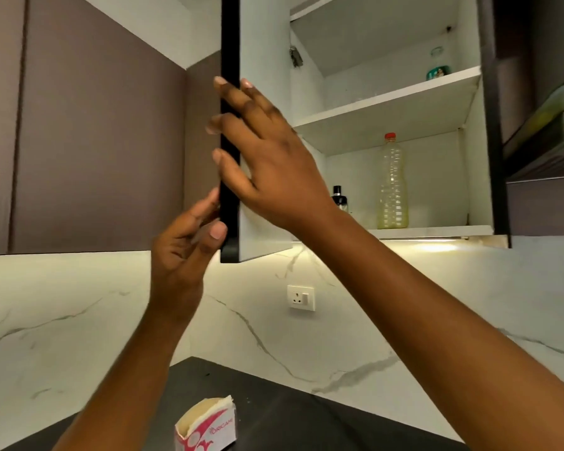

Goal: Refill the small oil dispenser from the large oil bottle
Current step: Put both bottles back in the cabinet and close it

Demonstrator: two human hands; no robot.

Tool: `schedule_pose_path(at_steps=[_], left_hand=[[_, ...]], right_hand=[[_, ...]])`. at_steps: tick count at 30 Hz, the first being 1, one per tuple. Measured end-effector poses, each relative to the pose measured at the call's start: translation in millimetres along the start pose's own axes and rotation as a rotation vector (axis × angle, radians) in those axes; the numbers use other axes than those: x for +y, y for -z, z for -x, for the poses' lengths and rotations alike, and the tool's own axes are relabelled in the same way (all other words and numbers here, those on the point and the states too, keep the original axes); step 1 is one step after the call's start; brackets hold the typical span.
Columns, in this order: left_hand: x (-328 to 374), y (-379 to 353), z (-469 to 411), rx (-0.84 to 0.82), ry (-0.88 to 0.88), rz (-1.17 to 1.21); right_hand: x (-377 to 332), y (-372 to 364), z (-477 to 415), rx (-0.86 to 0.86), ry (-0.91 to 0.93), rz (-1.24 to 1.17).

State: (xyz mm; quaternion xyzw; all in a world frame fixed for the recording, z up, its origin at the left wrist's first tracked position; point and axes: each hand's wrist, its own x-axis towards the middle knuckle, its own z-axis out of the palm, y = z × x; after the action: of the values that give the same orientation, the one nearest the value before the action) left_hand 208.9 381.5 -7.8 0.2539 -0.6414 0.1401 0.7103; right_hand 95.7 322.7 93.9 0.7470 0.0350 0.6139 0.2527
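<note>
- Right hand (267,157), centre of frame: fingers straight and spread, laid flat across the dark edge of the open cabinet door (262,53). Fingertips poke past the edge on the left. Holds nothing.
- Left hand (183,252), lower centre-left: fingers loosely curled at the door's bottom corner, thumb right by the dark edge. Cannot tell if it pinches the door or only touches it.
- Large oil bottle (393,183): clear plastic, red cap, pale yellow oil low in it. It stands upright on the cabinet's lower shelf (437,230), centre-right of frame, untouched and well apart from both hands.
- Small oil dispenser (339,197): black-topped, on the same shelf just left of the bottle, partly hidden behind the right wrist. Its oil level is not readable.
- Upper shelf: one small jar (437,65) near the back, upper right.
- Bottom of frame: dark surface (306,424) with an opened tissue box (207,424) on it. A wall socket (301,298) sits on the marble backsplash above it.
- Progress: very early. The cabinet is open and both containers are visible, and that is all that is done.
- Left to do: take bottle and dispenser down to the surface, uncap both, pour, recap. Bottle cap is on.
</note>
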Motion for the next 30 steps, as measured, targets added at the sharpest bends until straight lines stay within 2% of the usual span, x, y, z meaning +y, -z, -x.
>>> schedule_pose_path(at_steps=[4,8,10,12,15,18,23,30], left_hand=[[-7,-53,4,-0.068,-0.047,-0.047],[-14,-106,4,-0.214,-0.103,-0.044],[-23,-132,5,-0.268,-0.148,-0.145],[-35,-156,4,-0.239,-0.192,-0.348],[-57,-193,-1,-0.195,-0.044,-0.552],[-89,-226,-11,-0.299,0.074,-0.636],[-126,-267,-24,-0.374,0.002,-0.699],[-165,-306,-21,-0.355,-0.045,-0.786]], right_hand=[[27,50,25,-0.012,-0.045,0.081],[54,93,45,-0.083,-0.128,0.278],[70,114,56,-0.124,-0.175,0.393],[88,132,67,-0.177,-0.212,0.537],[116,151,89,-0.315,-0.282,0.758],[141,152,113,-0.477,-0.343,0.888],[180,147,138,-0.545,-0.419,0.922],[222,132,167,-0.616,-0.522,0.92]])
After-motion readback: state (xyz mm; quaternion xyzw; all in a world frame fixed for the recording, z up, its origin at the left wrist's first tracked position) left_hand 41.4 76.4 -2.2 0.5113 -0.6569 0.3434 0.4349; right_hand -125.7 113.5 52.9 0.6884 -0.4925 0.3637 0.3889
